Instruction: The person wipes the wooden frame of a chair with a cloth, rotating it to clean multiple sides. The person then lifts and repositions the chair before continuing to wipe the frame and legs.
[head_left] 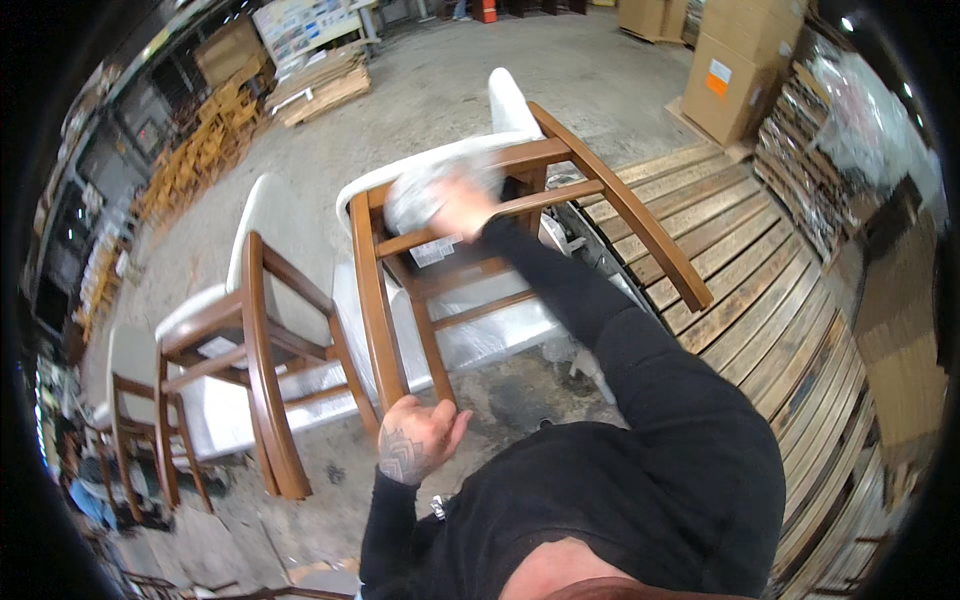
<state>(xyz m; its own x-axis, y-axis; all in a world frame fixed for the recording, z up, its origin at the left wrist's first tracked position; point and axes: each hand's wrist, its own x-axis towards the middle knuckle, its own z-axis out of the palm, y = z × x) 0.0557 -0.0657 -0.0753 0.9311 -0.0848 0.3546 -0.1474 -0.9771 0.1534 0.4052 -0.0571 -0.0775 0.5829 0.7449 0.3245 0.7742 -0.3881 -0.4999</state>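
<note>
A wooden chair (590, 200) with brown legs and white upholstery lies tipped over in front of me, its legs pointing toward me. My left hand (415, 435) is closed around the lower end of a chair leg (375, 310). Farther up, my right hand (465, 205) holds a crumpled greyish-white cloth (425, 190) against the underside of the frame, close to the seat. Both hand and cloth are smeared by motion. Below them, a white label (435, 250) shows under the seat.
More tipped chairs (265, 360) stand in a row to the left, on a surface covered in clear plastic (215, 420). A slatted wooden pallet (740, 240) lies at the right. Beyond it are cardboard boxes (735, 65) and a stack of plastic-wrapped pieces (800, 160).
</note>
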